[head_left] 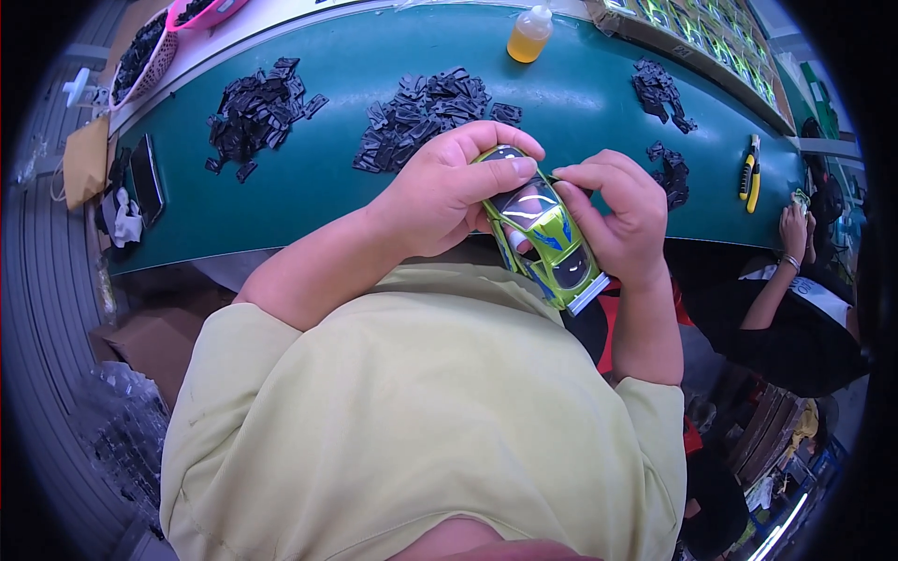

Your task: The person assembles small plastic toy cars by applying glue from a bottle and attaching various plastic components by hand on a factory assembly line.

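Observation:
A green toy car body (554, 234) with blue markings and dark window areas is held tilted over the near edge of the table. My left hand (458, 182) grips its upper left end, thumb on top and fingers reaching through from beneath. At the car's right side my right hand (617, 210) is closed, thumb and forefinger pinched at the edge; a small dark piece seems to be between them, though too little of it shows to name. Just beyond my hands lies a heap of black plastic parts (421, 112).
More black parts lie in piles at the left (257, 112) and right (659, 92). A bottle of yellow liquid (529, 35) stands at the back. Yellow-black pliers (749, 175) lie right, near a co-worker's hand (793, 229). A box of green car bodies (702, 47) sits back right; a phone (147, 180) lies left.

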The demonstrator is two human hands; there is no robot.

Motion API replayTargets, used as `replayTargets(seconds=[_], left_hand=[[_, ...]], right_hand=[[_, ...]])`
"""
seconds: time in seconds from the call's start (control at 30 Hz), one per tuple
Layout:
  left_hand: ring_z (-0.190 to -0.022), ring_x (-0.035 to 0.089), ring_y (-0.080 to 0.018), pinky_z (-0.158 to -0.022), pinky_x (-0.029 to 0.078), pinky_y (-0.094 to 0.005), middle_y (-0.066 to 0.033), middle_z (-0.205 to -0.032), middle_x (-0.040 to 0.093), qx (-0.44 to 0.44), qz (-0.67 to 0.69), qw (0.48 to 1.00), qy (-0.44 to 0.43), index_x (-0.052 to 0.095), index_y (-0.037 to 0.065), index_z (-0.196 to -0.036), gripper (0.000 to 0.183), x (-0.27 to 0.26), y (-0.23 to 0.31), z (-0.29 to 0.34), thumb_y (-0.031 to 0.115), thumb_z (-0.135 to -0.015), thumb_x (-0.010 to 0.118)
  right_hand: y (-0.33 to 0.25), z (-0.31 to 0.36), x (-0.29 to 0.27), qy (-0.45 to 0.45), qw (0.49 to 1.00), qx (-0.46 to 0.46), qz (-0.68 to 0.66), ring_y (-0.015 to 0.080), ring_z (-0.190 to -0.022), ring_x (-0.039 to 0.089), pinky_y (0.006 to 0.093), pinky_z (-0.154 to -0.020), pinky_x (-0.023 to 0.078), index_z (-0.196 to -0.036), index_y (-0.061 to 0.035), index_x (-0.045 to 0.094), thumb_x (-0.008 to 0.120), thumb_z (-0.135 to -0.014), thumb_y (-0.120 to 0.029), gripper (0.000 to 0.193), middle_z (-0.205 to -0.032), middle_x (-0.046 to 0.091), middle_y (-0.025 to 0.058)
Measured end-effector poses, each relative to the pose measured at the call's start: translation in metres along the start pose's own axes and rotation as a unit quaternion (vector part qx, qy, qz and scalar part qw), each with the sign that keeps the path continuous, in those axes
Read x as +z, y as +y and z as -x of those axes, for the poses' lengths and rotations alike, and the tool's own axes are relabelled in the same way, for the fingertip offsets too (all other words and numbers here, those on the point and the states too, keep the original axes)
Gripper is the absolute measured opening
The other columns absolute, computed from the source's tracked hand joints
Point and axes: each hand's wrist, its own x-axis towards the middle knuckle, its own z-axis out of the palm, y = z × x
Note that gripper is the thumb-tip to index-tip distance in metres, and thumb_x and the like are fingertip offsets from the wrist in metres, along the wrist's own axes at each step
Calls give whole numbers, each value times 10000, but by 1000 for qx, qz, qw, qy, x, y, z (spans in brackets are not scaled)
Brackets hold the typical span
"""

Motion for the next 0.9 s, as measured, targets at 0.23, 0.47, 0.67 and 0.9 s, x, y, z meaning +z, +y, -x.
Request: replayTargets(seconds=[0.23, 0.47, 0.67, 0.9], left_hand=[[-825, 662, -129, -702, 561, -272, -84, -950, 648, 26, -67, 997, -1, 510, 23, -1191, 239, -1, -5, 1, 110, -973, 553], [-813, 655, -106, -706, 552, -258, -71, -921, 647, 40, -106, 994, 2, 517, 21, -1188, 228, -4, -4, 1, 102, -976, 543], [-781, 645, -110, -718, 549, -265, -62, -897, 639, 62, -18, 998, 13, 542, 22, -1165, 220, -2, -3, -1, 146, -984, 537], [-769, 645, -124, -644, 562, -279, -64, -892, 631, 38, 0, 999, 4, 567, 24, -1129, 212, -5, -5, -2, 174, -981, 541]], right_hand=[[4, -6, -7, -65, 998, -19, 1, 238, -621, 610, 329, -565, 486, -844, -27, 687, 744, -721, -36, 136, -715, 628, 88], [7, -3, -3, -56, 998, 17, -31, 237, -646, 627, 306, -589, 492, -919, -18, 705, 717, -751, -7, 168, -737, 648, 100], [8, 8, -8, -64, 942, 176, -280, 123, -721, 634, 238, -640, 509, -1025, 16, 690, 638, -888, -23, 152, -846, 678, 88], [2, 8, -3, -52, 980, 100, -166, 151, -711, 641, 247, -640, 503, -990, 21, 689, 668, -840, 11, 152, -826, 673, 103]])
